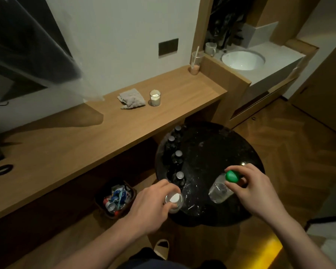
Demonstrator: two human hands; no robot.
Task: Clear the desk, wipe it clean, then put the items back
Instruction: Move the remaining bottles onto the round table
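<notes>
From the head camera, my left hand (153, 202) grips a clear bottle with a white cap (174, 199), and my right hand (248, 189) pinches the green cap of a clear plastic bottle (220, 190), both over the round black marble side table (211, 148). The long wooden desk (85, 136) keeps only a grey crumpled cloth (132, 98) and a glass candle (155, 97). I judge the wiping is done and the putting back is underway. I can read no label.
</notes>
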